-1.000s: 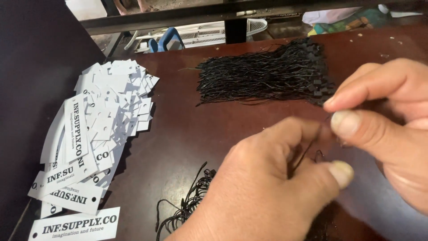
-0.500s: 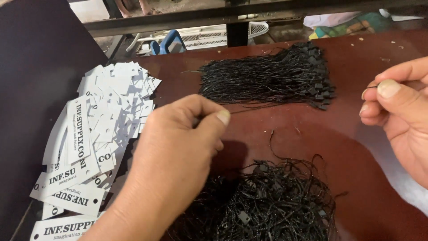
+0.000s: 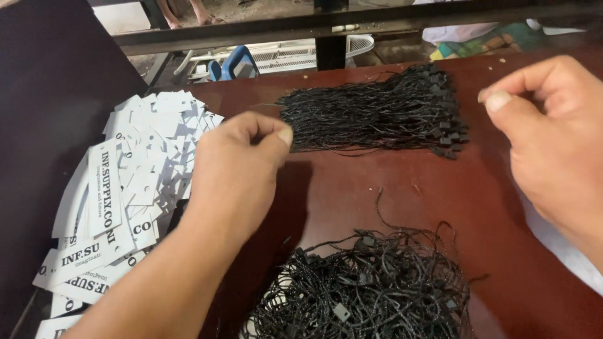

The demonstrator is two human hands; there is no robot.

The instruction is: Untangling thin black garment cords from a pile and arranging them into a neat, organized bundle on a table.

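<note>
Dark red-brown tabletop filled the view, with a metal rail and outdoor clutter beyond its far edge. At its middle the left hand had thumb and forefinger pinched together, apparently on a thin black string (too fine to be sure), its fingertips right at the near-left end of the straight bundle of black cords. On the far side of that bundle the right hand hovered above the wood, thumb pressed to forefinger; whether it held anything could not be told.

Nearer the person than the bundle lay a tangled heap of black cords, loose and looped, with small black fasteners showing among them. Left of the bundle, at the table's edge, spread a pile of white paper tags, some printed, some blank side up.

As a judgement, the work stood somewhere in its middle: both cord piles were large, and no tag in sight clearly had a cord on it.

Counted: two hands, two cord piles, one tag pile; cords and tags each ran to many dozens, too crowded to number.
</note>
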